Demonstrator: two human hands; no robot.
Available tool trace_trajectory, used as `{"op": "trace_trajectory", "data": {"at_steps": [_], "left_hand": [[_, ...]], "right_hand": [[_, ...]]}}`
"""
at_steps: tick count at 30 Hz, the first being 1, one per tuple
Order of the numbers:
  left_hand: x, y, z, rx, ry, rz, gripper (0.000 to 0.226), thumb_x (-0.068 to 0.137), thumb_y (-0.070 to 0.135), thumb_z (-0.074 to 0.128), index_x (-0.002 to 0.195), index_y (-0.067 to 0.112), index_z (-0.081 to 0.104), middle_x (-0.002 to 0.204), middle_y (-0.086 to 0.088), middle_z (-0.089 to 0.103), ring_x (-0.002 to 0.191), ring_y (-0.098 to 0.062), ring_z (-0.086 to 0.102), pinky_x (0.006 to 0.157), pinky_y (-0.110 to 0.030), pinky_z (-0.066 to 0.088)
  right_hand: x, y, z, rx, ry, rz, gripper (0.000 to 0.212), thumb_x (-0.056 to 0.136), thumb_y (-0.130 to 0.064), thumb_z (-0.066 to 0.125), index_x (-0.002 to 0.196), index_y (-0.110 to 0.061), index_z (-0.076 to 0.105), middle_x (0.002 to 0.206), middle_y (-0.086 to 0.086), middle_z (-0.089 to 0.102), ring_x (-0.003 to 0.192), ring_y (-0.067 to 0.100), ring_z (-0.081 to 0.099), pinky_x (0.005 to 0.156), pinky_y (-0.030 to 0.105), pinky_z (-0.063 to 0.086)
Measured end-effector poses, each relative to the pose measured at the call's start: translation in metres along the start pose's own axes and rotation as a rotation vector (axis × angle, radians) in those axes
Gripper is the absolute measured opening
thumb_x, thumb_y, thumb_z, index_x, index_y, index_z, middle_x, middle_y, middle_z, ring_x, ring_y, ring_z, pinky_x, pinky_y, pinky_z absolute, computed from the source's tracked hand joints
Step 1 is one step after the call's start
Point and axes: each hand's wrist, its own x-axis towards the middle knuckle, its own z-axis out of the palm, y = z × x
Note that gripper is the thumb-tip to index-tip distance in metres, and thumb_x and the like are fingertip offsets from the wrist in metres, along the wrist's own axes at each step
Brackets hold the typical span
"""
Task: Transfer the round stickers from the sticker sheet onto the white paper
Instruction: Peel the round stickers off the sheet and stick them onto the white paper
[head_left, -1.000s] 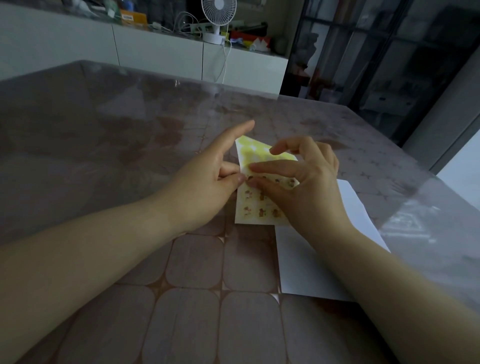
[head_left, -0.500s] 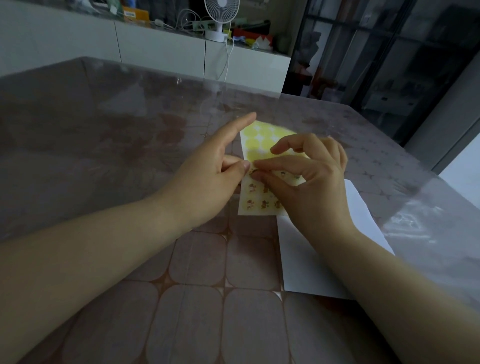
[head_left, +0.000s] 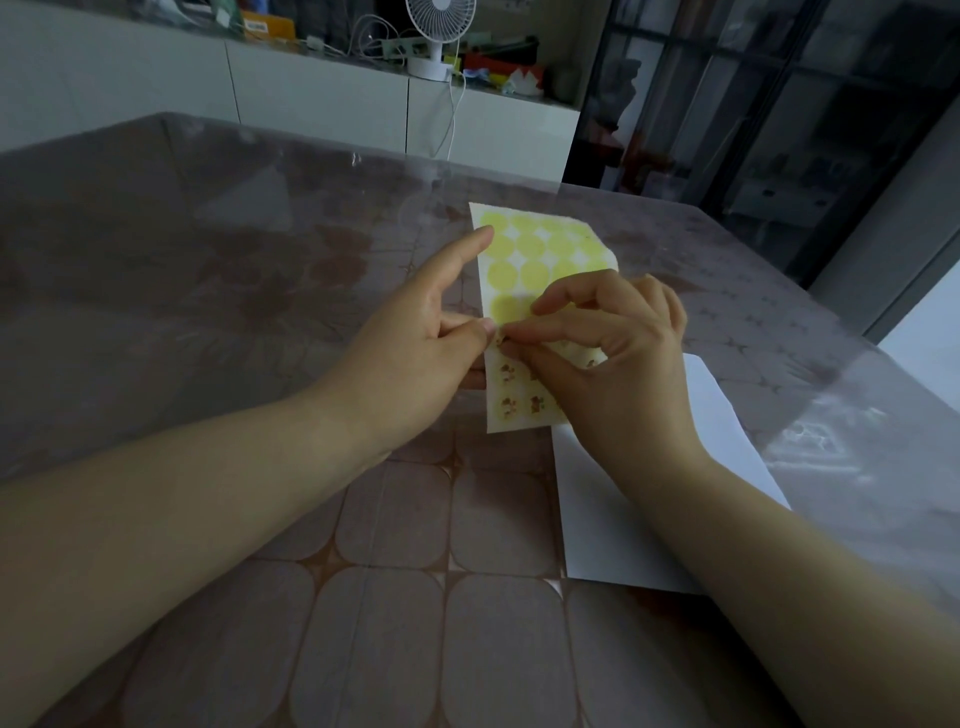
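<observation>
Beyond the table's (head_left: 208, 312) far edge stands a fan (head_left: 439, 31). The sticker sheet (head_left: 524, 270) is mid-table, partly hidden by the right hand (head_left: 618, 364), with the white paper (head_left: 613, 519) just beside it. The left hand (head_left: 410, 358) pinches the sheet's left edge, and the right thumb and forefinger pinch a sticker (head_left: 501, 340).

left hand (head_left: 410, 358): bare, short nails | right hand (head_left: 628, 379): bare | forearms (head_left: 182, 499): bare to frame edge
</observation>
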Motion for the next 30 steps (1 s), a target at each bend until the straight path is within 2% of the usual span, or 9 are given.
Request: {"op": "trace_trajectory", "data": {"at_steps": [5, 9, 10, 13, 15, 17, 18, 23, 30], "left_hand": [[0.001, 0.001, 0.000, -0.007, 0.016, 0.002, 0.063, 0.096, 0.003, 0.046, 0.142, 0.043, 0.029, 0.090, -0.023, 0.071, 0.086, -0.023, 0.072, 0.084, -0.036, 0.056], [0.001, 0.001, -0.002, 0.013, 0.025, -0.038, 0.066, 0.095, 0.004, 0.048, 0.141, 0.047, 0.028, 0.090, -0.032, 0.067, 0.089, -0.040, 0.068, 0.088, -0.051, 0.053], [0.002, 0.001, -0.003, 0.014, 0.034, -0.052, 0.066, 0.094, 0.007, 0.049, 0.139, 0.050, 0.028, 0.091, -0.035, 0.065, 0.090, -0.046, 0.065, 0.089, -0.055, 0.052], [0.002, -0.001, -0.004, 0.015, 0.050, -0.065, 0.065, 0.087, 0.018, 0.053, 0.130, 0.061, 0.032, 0.092, -0.040, 0.061, 0.092, -0.055, 0.059, 0.088, -0.064, 0.048], [0.003, -0.001, -0.006, 0.030, 0.062, -0.065, 0.064, 0.087, 0.020, 0.053, 0.129, 0.063, 0.032, 0.094, -0.038, 0.062, 0.094, -0.054, 0.060, 0.089, -0.063, 0.048], [0.004, -0.001, -0.007, 0.060, 0.090, -0.066, 0.064, 0.093, 0.012, 0.051, 0.136, 0.054, 0.030, 0.093, -0.029, 0.068, 0.094, -0.041, 0.066, 0.092, -0.057, 0.049], [0.005, -0.001, -0.008, 0.076, 0.103, -0.065, 0.064, 0.095, 0.008, 0.050, 0.138, 0.051, 0.029, 0.093, -0.025, 0.070, 0.093, -0.033, 0.068, 0.093, -0.053, 0.050], [0.006, 0.000, -0.013, 0.107, 0.192, -0.048, 0.061, 0.096, 0.007, 0.048, 0.139, 0.047, 0.031, 0.089, -0.001, 0.073, 0.089, -0.012, 0.070, 0.093, -0.046, 0.051], [0.008, 0.002, -0.017, 0.095, 0.240, -0.023, 0.056, 0.097, 0.007, 0.045, 0.138, 0.043, 0.033, 0.089, 0.006, 0.073, 0.093, -0.012, 0.069, 0.099, -0.049, 0.047]], "right_hand": [[0.002, -0.002, -0.003, 0.021, -0.041, 0.020, 0.014, 0.074, -0.039, 0.063, 0.079, -0.030, 0.073, 0.087, -0.018, 0.055, 0.085, 0.006, 0.044, 0.095, 0.041, 0.030], [0.004, -0.006, -0.008, 0.130, -0.138, 0.119, 0.010, 0.071, -0.036, 0.073, 0.074, -0.042, 0.066, 0.084, -0.023, 0.056, 0.087, 0.005, 0.050, 0.096, 0.047, 0.034], [0.004, -0.007, -0.010, 0.188, -0.178, 0.169, 0.015, 0.072, -0.032, 0.075, 0.072, -0.044, 0.065, 0.086, -0.023, 0.057, 0.091, 0.003, 0.051, 0.096, 0.042, 0.036], [0.007, -0.010, -0.020, 0.311, -0.271, 0.325, 0.015, 0.069, -0.028, 0.078, 0.070, -0.039, 0.068, 0.090, -0.017, 0.060, 0.088, -0.005, 0.053, 0.083, 0.009, 0.037], [0.010, -0.010, -0.029, 0.390, -0.241, 0.390, 0.009, 0.063, -0.033, 0.078, 0.068, -0.034, 0.070, 0.090, -0.009, 0.065, 0.082, 0.001, 0.055, 0.078, 0.011, 0.042], [0.014, -0.005, -0.044, 0.463, -0.230, 0.480, 0.015, 0.058, -0.039, 0.077, 0.068, -0.029, 0.073, 0.087, 0.003, 0.070, 0.075, 0.019, 0.057, 0.070, 0.025, 0.049], [0.015, -0.002, -0.052, 0.472, -0.283, 0.526, 0.017, 0.056, -0.039, 0.075, 0.068, -0.027, 0.073, 0.084, 0.005, 0.071, 0.071, 0.021, 0.058, 0.065, 0.024, 0.048], [0.010, 0.013, -0.077, 0.206, -0.802, 0.663, 0.018, 0.057, -0.040, 0.078, 0.073, -0.032, 0.074, 0.078, -0.010, 0.071, 0.075, 0.009, 0.056, 0.074, 0.025, 0.041], [0.009, 0.010, -0.070, 0.091, -0.838, 0.688, 0.005, 0.067, -0.035, 0.078, 0.067, -0.032, 0.074, 0.048, -0.019, 0.055, 0.046, -0.008, 0.044, 0.054, 0.014, 0.033]]}}
